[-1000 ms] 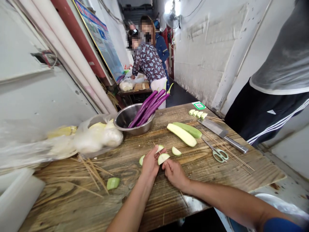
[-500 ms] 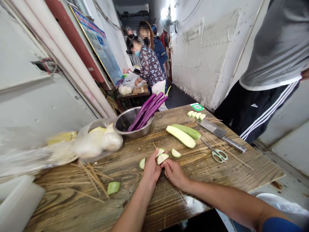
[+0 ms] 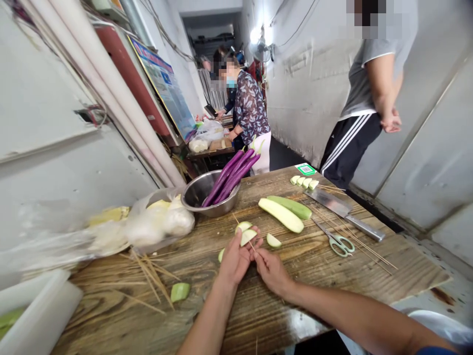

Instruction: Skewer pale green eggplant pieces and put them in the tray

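Observation:
My left hand (image 3: 234, 261) cradles pale green-edged zucchini slices (image 3: 248, 237) between thumb and fingers. A thin bamboo skewer (image 3: 252, 245) runs through these slices, its far tip poking out beyond them. My right hand (image 3: 272, 272) pinches the near end of that skewer, close to my left fingers. One loose zucchini slice (image 3: 274, 240) lies on the wood just right of my hands. Another slice (image 3: 220, 255) is partly hidden behind my left hand. Farther off, two zucchini halves (image 3: 281, 215) rest side by side, one with its cut face up.
On the wooden table (image 3: 314, 276) are a cleaver (image 3: 343, 213), scissors (image 3: 340, 245), loose skewers, a skewered row of slices (image 3: 304, 182) and a zucchini chunk (image 3: 180, 292). A steel bowl (image 3: 218, 209) holds purple eggplants (image 3: 232, 177). Plastic bags (image 3: 158, 217) lie left. Other people stand beyond.
The skewer now shows between the slices and my right fingers, and my right hand sits slightly farther back. The camera view has shifted; the person at the right now stands farther from the table.

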`<control>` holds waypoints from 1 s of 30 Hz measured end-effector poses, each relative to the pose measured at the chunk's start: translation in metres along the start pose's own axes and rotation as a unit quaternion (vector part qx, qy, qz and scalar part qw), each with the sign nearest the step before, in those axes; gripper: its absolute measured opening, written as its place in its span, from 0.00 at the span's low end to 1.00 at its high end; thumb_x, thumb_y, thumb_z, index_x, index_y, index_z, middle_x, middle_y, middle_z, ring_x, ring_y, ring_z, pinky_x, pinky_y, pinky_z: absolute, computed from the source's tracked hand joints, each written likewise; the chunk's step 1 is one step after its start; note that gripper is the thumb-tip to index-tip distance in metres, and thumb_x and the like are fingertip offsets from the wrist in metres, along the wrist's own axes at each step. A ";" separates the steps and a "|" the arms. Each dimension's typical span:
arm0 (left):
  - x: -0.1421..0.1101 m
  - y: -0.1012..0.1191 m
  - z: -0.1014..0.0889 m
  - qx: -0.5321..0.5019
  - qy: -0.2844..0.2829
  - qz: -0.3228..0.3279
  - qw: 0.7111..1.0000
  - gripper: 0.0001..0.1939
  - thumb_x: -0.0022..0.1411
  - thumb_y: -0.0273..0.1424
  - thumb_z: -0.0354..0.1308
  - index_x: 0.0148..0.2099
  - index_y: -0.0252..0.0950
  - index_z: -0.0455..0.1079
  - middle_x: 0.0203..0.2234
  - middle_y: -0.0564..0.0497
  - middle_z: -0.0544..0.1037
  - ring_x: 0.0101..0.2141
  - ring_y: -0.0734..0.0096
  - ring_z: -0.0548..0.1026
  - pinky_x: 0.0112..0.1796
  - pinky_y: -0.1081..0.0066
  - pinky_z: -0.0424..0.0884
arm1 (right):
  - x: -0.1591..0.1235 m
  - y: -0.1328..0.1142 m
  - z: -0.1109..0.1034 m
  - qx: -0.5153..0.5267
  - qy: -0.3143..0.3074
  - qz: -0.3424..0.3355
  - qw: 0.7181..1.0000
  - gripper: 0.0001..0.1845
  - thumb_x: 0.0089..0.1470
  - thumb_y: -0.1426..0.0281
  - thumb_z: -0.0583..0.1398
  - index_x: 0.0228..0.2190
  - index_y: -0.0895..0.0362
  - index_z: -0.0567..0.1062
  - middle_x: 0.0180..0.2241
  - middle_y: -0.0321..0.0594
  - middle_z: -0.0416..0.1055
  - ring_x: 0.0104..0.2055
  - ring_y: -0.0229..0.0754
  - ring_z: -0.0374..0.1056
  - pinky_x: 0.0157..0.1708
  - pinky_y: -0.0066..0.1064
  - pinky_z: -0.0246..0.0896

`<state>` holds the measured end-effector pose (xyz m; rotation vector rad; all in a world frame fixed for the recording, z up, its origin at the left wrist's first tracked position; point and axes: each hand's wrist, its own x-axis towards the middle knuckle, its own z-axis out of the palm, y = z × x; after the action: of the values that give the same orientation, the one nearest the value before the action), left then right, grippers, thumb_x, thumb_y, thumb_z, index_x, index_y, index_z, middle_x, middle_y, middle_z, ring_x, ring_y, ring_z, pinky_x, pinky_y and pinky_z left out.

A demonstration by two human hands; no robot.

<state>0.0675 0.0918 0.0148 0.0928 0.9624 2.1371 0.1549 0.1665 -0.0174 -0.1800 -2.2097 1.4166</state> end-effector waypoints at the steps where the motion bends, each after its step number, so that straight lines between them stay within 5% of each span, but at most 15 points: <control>1: 0.000 -0.001 0.000 0.005 -0.002 0.004 1.000 0.15 0.60 0.35 0.53 0.46 0.31 0.68 0.44 0.41 0.74 0.45 0.60 0.72 0.47 0.58 0.68 | 0.000 0.001 0.000 0.002 0.002 -0.003 1.000 0.16 0.59 0.68 0.46 0.27 0.58 0.70 0.20 0.34 0.63 0.22 0.34 0.57 0.24 0.24 0.52; 20: 0.000 -0.018 0.008 0.002 0.055 0.026 0.998 0.11 0.57 0.30 0.57 0.43 0.30 0.67 0.40 0.39 0.76 0.44 0.56 0.73 0.43 0.57 0.71 | -0.002 0.006 0.003 -0.020 0.003 0.001 1.000 0.15 0.57 0.69 0.45 0.21 0.56 0.61 0.18 0.34 0.59 0.21 0.35 0.55 0.24 0.27 0.51; 30: -0.006 -0.026 0.013 0.002 0.027 0.023 0.999 0.12 0.56 0.34 0.58 0.40 0.32 0.68 0.37 0.43 0.77 0.43 0.60 0.74 0.43 0.61 0.70 | -0.002 0.010 0.002 0.002 0.020 -0.013 1.000 0.16 0.58 0.67 0.45 0.20 0.55 0.60 0.17 0.31 0.57 0.20 0.35 0.54 0.24 0.26 0.51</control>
<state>0.0921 0.1061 0.0082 0.0604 1.0045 2.1889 0.1538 0.1685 -0.0270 -0.1757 -2.1691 1.3926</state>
